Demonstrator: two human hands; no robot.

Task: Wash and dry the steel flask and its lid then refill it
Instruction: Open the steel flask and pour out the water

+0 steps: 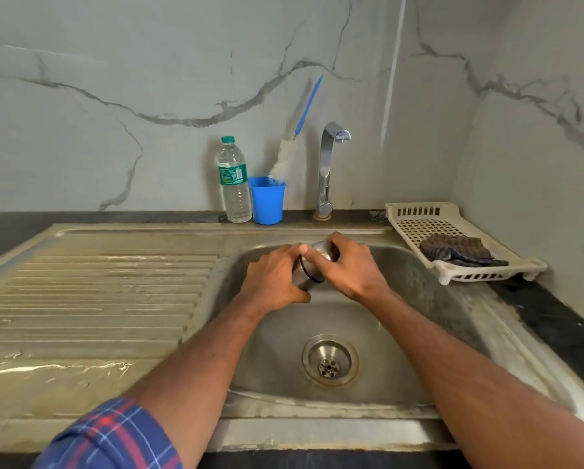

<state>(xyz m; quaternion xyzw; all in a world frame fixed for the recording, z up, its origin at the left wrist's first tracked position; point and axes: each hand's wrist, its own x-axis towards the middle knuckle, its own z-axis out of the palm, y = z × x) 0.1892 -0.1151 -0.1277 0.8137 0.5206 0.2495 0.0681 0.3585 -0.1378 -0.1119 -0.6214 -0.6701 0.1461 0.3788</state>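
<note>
The steel flask [309, 274] is held over the sink basin [402, 333], tilted with its top end pointing away toward the back wall, so that anything spilling from it would fall into the basin and not on the counter. The left hand [273, 282] is wrapped around the body of the flask, gripping it to keep it from turning. The right hand [348, 265] is closed over the far end, where the lid [321, 248] sits; a dark ring marks the join between lid and body. This looks like a twisting hold, one hand bracing and the other turning, though whether the lid is coming off or going on cannot be told. The tap [329, 164] stands just behind the hands and no water shows at its spout. Beside it, on the back ledge, a blue cup [267, 203] holds a long bottle brush [283, 157] leaning on the wall, probably kept for scrubbing inside the flask, and a water bottle [234, 181] next to the cup could serve for the refill. To the right a white plastic rack [419, 221] carries a dark cloth [459, 250], likely for drying.
</note>
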